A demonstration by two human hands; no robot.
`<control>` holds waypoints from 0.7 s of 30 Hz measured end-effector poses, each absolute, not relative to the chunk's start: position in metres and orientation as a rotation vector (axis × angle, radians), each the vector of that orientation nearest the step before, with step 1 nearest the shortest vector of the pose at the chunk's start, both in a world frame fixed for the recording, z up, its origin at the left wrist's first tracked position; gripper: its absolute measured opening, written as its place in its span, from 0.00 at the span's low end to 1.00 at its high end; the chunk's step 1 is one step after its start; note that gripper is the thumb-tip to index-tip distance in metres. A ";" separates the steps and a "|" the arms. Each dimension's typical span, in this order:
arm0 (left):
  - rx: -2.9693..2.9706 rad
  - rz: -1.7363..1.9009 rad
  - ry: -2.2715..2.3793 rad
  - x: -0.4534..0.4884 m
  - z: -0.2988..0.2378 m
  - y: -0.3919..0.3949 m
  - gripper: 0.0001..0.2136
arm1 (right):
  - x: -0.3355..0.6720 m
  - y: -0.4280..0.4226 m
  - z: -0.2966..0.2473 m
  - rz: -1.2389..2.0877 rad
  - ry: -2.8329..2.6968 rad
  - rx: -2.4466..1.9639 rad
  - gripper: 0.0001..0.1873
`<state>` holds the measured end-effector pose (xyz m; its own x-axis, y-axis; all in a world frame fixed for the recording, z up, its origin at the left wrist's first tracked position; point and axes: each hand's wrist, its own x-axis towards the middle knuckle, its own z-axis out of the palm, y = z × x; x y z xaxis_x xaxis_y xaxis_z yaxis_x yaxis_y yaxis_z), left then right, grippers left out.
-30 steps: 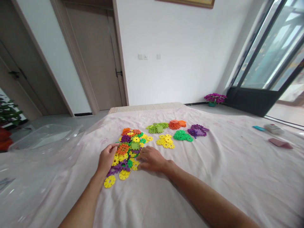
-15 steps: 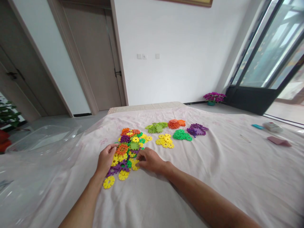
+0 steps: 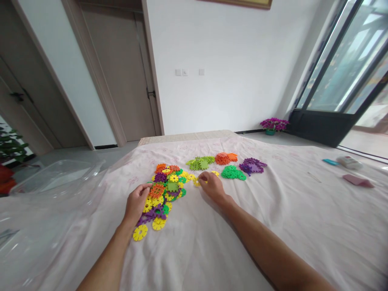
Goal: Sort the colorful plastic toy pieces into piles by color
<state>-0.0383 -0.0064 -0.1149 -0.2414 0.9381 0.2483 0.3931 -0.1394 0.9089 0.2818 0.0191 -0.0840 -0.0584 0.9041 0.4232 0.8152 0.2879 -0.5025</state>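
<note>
A mixed pile of coloured plastic snowflake pieces (image 3: 165, 190) lies on the pink bedsheet (image 3: 212, 242). My left hand (image 3: 136, 202) rests at the pile's left edge, its fingers curled beside an orange piece. My right hand (image 3: 212, 186) is further back over the small yellow pile (image 3: 216, 173) and hides most of it. Its fingertips pinch a yellow piece (image 3: 196, 182). Behind it lie sorted heaps: light green (image 3: 200, 163), orange (image 3: 226, 158), green (image 3: 233, 173) and purple (image 3: 252, 166).
A clear plastic box (image 3: 57, 176) stands at the left of the bed. One yellow piece (image 3: 140, 232) lies alone near my left wrist. At the far right are a teal object (image 3: 330, 163), a white object (image 3: 348, 162) and a maroon one (image 3: 356, 180).
My right hand left the near right side of the mixed pile and moved back and to the right, to the yellow pile. My left hand stayed where it was.
</note>
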 end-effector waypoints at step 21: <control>1.674 1.484 1.803 0.004 -0.109 -0.019 0.18 | 0.255 -0.001 -0.087 0.141 -2.260 -0.993 0.08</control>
